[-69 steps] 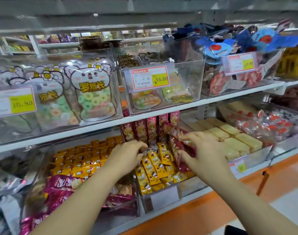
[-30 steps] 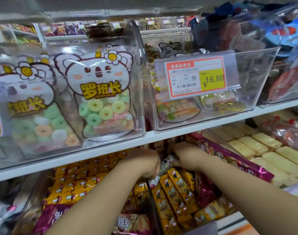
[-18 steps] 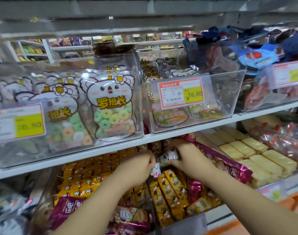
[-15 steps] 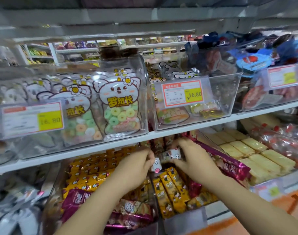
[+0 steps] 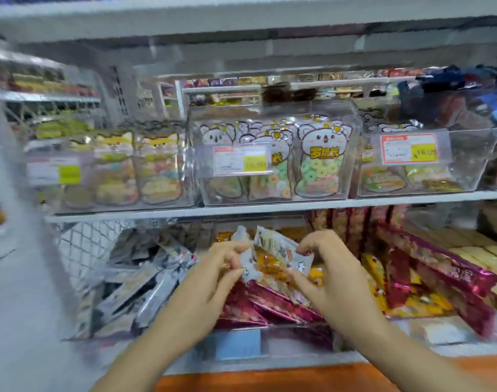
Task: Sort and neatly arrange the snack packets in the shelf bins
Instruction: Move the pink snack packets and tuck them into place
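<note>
Held item: small packets [image 5: 272, 256], a loose white-and-orange bundle at frame centre, above the magenta packets [image 5: 258, 306] in the lower shelf bin [image 5: 270, 342].
Grip of left hand [image 5: 213, 278]: fingers curled, pinching the bundle's left edge.
Grip of right hand [image 5: 329, 275]: fingers curled round the bundle's right side.
Risk, drop: the bundle was gripped at its edges only. A middle packet would likely slip out and fall among the magenta packets or the silver packets [image 5: 145, 287] at lower left.
Risk, mis-sort: several packet types lay close together. Release over the wrong bin would mix them.
Risk, clearance: the upper shelf edge [image 5: 241, 209] sat just above, so raised packets could catch on it.
Visibility: motion blur was present, and the packet count could not be told.
</note>
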The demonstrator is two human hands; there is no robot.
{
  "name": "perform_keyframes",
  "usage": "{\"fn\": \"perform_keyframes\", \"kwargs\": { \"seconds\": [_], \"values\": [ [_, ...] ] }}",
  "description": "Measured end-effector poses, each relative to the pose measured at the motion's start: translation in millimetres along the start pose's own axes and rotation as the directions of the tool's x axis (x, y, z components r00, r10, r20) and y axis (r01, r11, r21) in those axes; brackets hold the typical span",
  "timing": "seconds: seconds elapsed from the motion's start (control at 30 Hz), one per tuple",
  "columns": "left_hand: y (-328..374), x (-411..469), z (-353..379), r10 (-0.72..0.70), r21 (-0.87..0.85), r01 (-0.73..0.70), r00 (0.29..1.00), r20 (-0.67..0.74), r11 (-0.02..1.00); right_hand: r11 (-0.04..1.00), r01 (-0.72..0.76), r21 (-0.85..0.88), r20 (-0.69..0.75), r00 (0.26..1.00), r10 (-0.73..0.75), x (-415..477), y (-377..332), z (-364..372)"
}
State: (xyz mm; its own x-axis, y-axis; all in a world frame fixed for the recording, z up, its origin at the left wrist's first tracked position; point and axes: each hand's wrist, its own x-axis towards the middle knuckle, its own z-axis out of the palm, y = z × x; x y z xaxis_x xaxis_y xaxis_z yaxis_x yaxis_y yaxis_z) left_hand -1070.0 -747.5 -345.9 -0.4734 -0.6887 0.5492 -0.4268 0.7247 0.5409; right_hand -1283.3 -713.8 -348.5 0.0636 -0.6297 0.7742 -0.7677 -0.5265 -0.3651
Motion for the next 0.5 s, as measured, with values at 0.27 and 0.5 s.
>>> {"fn": "perform_keyframes", "kwargs": {
  "seconds": [0.27,0.5],
  "values": [
    [-66.3,-64.6,-86.0,-0.178,0.191,0.210,0.969,-0.169,0.959,0.989,-0.026,0.148,0.130,0.992,0.007,23.2,-53.8,93.8],
    [-127.5,-76.9,-121.7,-0.274,0.324,0.329,0.940,-0.205,0.887,0.972,-0.068,0.225,0.265,0.964,0.006,54.1,-91.2,166.3]
  ]
}}
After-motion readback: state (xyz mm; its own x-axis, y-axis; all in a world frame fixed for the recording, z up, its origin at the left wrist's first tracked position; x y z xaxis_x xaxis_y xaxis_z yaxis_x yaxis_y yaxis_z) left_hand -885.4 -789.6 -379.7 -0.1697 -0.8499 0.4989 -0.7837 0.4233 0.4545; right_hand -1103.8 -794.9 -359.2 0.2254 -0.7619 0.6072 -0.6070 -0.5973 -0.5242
